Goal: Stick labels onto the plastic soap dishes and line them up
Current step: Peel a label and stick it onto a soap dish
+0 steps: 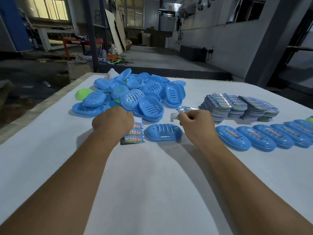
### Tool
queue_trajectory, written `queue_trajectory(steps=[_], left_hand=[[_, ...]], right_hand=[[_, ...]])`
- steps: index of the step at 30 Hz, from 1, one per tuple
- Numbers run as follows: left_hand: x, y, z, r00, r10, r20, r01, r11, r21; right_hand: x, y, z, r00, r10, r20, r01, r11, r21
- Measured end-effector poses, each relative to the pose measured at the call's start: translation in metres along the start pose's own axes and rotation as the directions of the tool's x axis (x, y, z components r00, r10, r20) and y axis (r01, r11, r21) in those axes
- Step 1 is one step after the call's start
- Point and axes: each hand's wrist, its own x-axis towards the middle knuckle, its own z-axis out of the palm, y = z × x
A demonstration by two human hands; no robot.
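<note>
- Two bare forearms reach in over the white counter (152, 192), nearest to us, and between the hands lies the unlabelled blue soap dish (163, 132), bottom up, slots showing, flat on the cloth.
- Left hand (113, 119) is curled closed over a strip of printed labels (135, 134), which hangs down to the counter just left of that dish.
- Right hand (194, 122) is pinched shut on a small white tab (174, 117), a peeled label or its backing; I can't say which from here.
- To the right, the row of labelled dishes (264, 138) runs off toward the edge, each overlapping the next.
- Behind, the heap of loose blue dishes (135, 94) waits, with stacks of label sheets (237, 107) near the right hand.
- Risks, as I judge them: the tab is floppy and could fold onto itself or stick to a finger before it lands; pressed on crooked over the slots, it may wrinkle; and the light dish could skid on the cloth under pressure if nothing steadies it.
</note>
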Motion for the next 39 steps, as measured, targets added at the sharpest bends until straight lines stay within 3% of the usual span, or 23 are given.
queue_trajectory(steps=[4,8,10,11,13,16,21,31,39], left_hand=[[0.002,-0.01,0.0,0.999,-0.019,0.04,0.015,0.995,0.097],[0.001,-0.009,0.003,0.994,0.051,-0.101,-0.041,0.995,0.095],[-0.002,0.0,0.005,0.977,0.121,-0.175,-0.149,0.976,-0.158],[-0.006,0.007,0.006,0.973,0.164,-0.163,-0.213,0.909,-0.357],[-0.017,0.023,0.008,0.958,0.27,-0.099,-0.261,0.672,-0.693],[-0.031,0.039,0.013,0.931,0.36,-0.064,-0.245,0.482,-0.841],[-0.035,0.044,0.017,0.904,0.427,0.012,-0.161,0.368,-0.916],[-0.035,0.046,0.017,0.91,0.406,0.083,-0.087,0.382,-0.92],[-0.033,0.043,0.015,0.923,0.368,0.112,0.002,0.287,-0.958]], right_hand=[[-0.002,0.0,0.0,1.0,-0.012,0.015,0.012,1.0,-0.007],[-0.003,-0.001,0.001,0.999,-0.033,0.01,0.033,0.999,-0.014],[-0.004,-0.001,0.001,0.999,-0.047,-0.006,0.047,0.999,-0.007],[-0.004,-0.002,0.001,0.999,-0.051,-0.015,0.051,0.999,-0.004],[-0.004,-0.004,0.001,0.998,-0.052,-0.022,0.052,0.999,-0.003],[-0.006,-0.005,0.003,0.996,-0.084,-0.009,0.084,0.996,0.007],[-0.008,-0.005,0.004,0.992,-0.128,-0.007,0.128,0.992,0.004],[-0.011,-0.008,0.005,0.983,-0.176,0.06,0.169,0.98,0.105],[-0.012,-0.011,0.004,0.968,-0.23,0.098,0.209,0.96,0.188]])
